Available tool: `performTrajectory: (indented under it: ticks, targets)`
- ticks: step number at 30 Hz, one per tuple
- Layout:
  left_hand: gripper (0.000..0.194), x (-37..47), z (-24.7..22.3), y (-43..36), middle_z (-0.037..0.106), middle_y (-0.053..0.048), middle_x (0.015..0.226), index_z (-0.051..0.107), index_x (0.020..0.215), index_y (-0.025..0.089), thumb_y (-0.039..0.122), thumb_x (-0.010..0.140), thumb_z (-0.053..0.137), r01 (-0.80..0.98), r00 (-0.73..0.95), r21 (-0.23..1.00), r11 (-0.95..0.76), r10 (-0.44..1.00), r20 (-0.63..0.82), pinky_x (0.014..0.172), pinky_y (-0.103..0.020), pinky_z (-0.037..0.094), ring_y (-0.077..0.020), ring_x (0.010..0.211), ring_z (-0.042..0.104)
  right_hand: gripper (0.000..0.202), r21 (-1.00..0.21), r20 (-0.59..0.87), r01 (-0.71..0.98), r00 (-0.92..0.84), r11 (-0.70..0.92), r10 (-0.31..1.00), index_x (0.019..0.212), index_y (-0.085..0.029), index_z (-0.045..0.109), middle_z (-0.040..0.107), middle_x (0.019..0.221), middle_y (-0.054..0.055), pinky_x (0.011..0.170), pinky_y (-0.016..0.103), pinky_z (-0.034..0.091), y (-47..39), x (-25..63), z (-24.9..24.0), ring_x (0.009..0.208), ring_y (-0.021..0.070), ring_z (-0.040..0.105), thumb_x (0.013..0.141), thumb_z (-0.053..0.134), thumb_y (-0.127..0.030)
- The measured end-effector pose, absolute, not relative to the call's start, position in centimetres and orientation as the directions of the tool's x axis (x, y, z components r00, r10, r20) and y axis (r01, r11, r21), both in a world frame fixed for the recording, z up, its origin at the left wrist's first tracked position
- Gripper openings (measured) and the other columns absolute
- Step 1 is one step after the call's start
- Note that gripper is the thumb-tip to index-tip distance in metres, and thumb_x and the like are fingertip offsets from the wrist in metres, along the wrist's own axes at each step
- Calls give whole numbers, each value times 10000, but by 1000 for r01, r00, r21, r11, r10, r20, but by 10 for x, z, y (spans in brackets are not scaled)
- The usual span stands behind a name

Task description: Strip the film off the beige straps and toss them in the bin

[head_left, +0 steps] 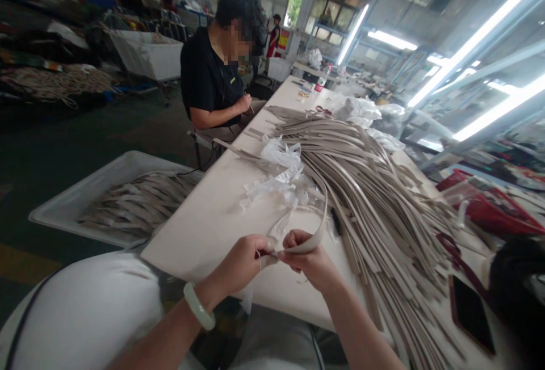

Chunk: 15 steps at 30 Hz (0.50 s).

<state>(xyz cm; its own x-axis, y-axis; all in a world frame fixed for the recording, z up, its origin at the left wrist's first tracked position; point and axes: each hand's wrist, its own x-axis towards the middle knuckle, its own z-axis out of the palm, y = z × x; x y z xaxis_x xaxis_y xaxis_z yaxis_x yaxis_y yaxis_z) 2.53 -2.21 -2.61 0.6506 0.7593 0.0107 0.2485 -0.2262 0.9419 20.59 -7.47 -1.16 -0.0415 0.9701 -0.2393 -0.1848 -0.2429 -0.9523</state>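
Note:
A long beige strap (318,235) runs between my hands and curves up and back over the table. My left hand (244,259), with a pale bangle on its wrist, pinches the strap near one end. Close beside it, my right hand (309,259) is closed on the same strap, its thumb pressed along it. Whether anything small sits between the fingertips I cannot make out. Just beyond my hands lies crumpled clear plastic film (281,160). To the right, a large bundle of similar beige straps (366,171) spreads along the table.
The white table (200,217) stretches away from me. On the floor at left stands a white bin (128,160) of strips. A co-worker (213,80) sits at the table's left side. A phone (470,313) and a red bag (494,202) are at right.

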Motion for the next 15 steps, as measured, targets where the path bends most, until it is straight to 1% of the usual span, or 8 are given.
performTrajectory:
  ticks: [2, 4, 6, 8, 10, 12, 15]
  targets:
    - [205, 21, -22, -22, 581, 9, 666, 650, 649, 163, 294, 807, 654, 279, 704, 925, -257, 710, -15, 604, -231, 340, -149, 661, 539, 404, -938, -261, -212, -87, -274, 961, 687, -180, 492, 466, 550, -83, 388, 177, 211, -75, 209, -7, 417, 27, 348, 615, 869, -302]
    - [187, 17, -18, -23, 583, 16, 661, 622, 622, 165, 260, 779, 656, 324, 748, 911, -256, 659, -81, 594, -228, 330, -150, 659, 546, 360, -926, -263, -262, -64, -271, 963, 758, -152, 580, 459, 533, -77, 388, 174, 189, -73, 214, -1, 421, 26, 342, 668, 840, -384]
    - [175, 14, -16, -23, 597, 15, 663, 615, 616, 165, 249, 768, 639, 366, 757, 899, -239, 638, -138, 594, -228, 327, -160, 672, 559, 358, -935, -235, -289, 73, -205, 969, 762, -131, 627, 446, 502, -71, 381, 173, 169, -72, 218, 2, 411, 23, 324, 732, 785, -451]
    - [171, 14, -18, -25, 600, 14, 663, 618, 619, 163, 255, 763, 618, 387, 742, 899, -207, 648, -171, 594, -231, 326, -169, 686, 558, 364, -954, -192, -269, 201, -135, 961, 697, -132, 629, 444, 468, -70, 367, 175, 173, -72, 219, 2, 385, 21, 319, 734, 781, -461]
    - [128, 17, -23, -26, 600, 14, 672, 634, 643, 155, 239, 738, 612, 373, 734, 917, -141, 649, -199, 598, -230, 334, -171, 696, 548, 354, -969, -157, -223, 226, -105, 961, 658, -140, 627, 455, 451, -69, 356, 181, 198, -74, 214, -3, 365, 27, 339, 696, 813, -439]
    - [98, 21, -30, -28, 597, 16, 671, 651, 669, 143, 226, 712, 622, 323, 758, 945, -60, 613, -221, 606, -229, 350, -164, 692, 531, 346, -978, -147, -180, 217, -108, 965, 636, -145, 638, 459, 435, -66, 349, 190, 213, -78, 204, -11, 353, 38, 354, 676, 821, -436]
    - [173, 25, -35, -29, 584, 17, 628, 675, 685, 122, 291, 723, 660, 249, 795, 968, 27, 566, -220, 602, -236, 355, -151, 650, 497, 340, -986, -133, -135, 237, -103, 962, 616, -149, 670, 457, 413, -59, 358, 204, 214, -86, 189, -20, 350, 46, 344, 682, 803, -455]
